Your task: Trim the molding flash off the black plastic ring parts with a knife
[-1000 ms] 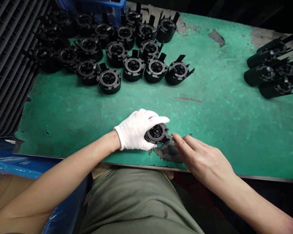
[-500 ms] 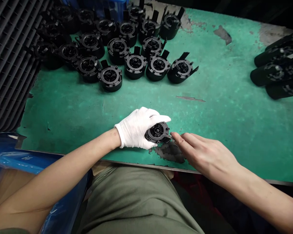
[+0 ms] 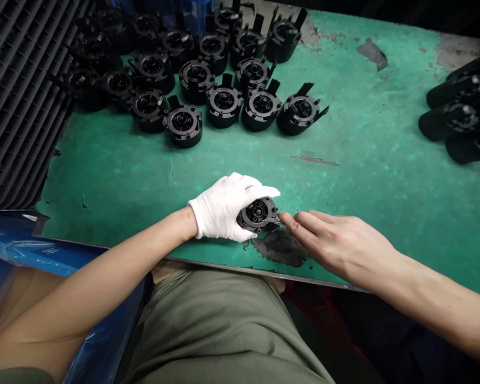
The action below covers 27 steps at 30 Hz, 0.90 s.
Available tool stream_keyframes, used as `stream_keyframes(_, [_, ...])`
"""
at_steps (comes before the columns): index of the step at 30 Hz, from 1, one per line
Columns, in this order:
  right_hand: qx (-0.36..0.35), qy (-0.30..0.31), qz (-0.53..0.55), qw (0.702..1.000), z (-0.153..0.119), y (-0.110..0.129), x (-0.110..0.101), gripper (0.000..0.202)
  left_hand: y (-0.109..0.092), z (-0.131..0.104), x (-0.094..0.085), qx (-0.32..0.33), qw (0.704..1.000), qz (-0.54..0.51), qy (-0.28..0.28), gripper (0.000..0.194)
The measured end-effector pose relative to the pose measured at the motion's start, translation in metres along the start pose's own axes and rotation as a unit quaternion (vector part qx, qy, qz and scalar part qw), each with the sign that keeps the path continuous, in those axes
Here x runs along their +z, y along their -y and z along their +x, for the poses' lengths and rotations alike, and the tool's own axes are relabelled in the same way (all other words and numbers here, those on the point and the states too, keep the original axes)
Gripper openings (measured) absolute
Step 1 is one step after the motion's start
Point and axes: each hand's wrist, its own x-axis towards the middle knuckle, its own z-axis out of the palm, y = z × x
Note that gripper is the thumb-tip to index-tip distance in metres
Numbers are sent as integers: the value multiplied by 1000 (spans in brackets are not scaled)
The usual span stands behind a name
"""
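Near the front edge of the green table, my left hand, in a white glove, is wrapped round a round black plastic housing. The housing's ringed face, with its small posts and ribs, is turned up toward me. My bare right hand is closed on a thin metal tool, whose tip lies over the housing's face at its right side. The tool's handle is hidden in my fingers, so its exact kind cannot be made out.
Several similar black housings stand in a group at the back left. Black cylinders lie at the far right. A black slatted rack borders the table's left, with blue plastic wrapping below. A blue bin is behind the group.
The tool's tip has shifted slightly on the housing's face, and my right hand has moved a little. My left hand keeps its hold. The whole view has shifted slightly.
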Motion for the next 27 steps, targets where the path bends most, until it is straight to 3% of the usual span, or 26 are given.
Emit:
stream_keyframes(10, [-26,-31,25,999,2,-20,11,34,0,1,-2,-1,1000,-7,3,87])
stream_keyframes(13, [62,-83,71,992,-1,-19,17,24,-5,-3,0,-46,998,13,-42,85])
stream_keyframes(16, [204,-141,125,961,-6,0,24,25,-17,-13,5,-161,976,58,-135,95])
stream_keyframes(19, [241,-148,165,945,-7,28,32,29,-28,-21,6,-217,961,87,-146,109])
stream_keyframes(23, [243,-127,174,946,2,51,33,31,-23,-24,3,-169,975,105,-94,112])
stream_keyframes(27, [248,-118,143,951,7,55,23,29,-6,-22,6,-100,984,64,-133,109])
